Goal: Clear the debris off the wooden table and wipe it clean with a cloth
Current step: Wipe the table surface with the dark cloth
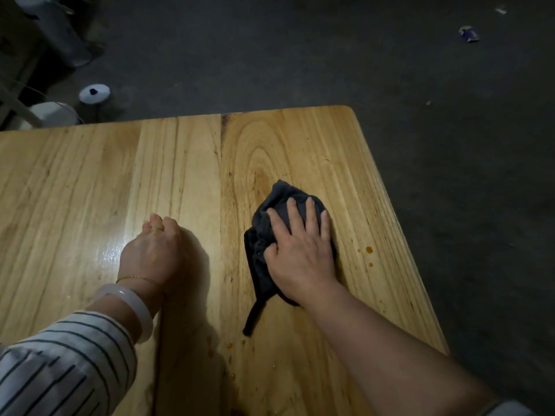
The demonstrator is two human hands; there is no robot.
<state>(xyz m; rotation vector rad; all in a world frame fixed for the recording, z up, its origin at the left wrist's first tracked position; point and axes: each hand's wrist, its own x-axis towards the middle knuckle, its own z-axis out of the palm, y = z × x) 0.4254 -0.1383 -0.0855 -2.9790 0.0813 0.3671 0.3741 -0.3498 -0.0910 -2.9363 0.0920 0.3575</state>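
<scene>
"Charcoal cloth (282, 195) under the right hand (301, 253), is it?"
"Yes. The fingers are straight and spread, pressing it flat on the wooden table (90, 175) toward the right edge. One strip of it trails back toward the person."
"And the left hand (153, 253)?"
"Well apart from it, resting on the wood with its fingers curled under in a fist. Nothing shows in it. A white bangle (132, 301) and a thin gold chain (135, 277) circle the wrist above a striped sleeve (60, 355)."
"Debris?"
"Orange-brown drops (368, 250) just right of the cloth, and smaller spots (230, 345) near the trailing strip. Beyond the table, a white spool (94, 93) and a paper scrap (468, 34) lie on the dark floor (270, 55)."
</scene>
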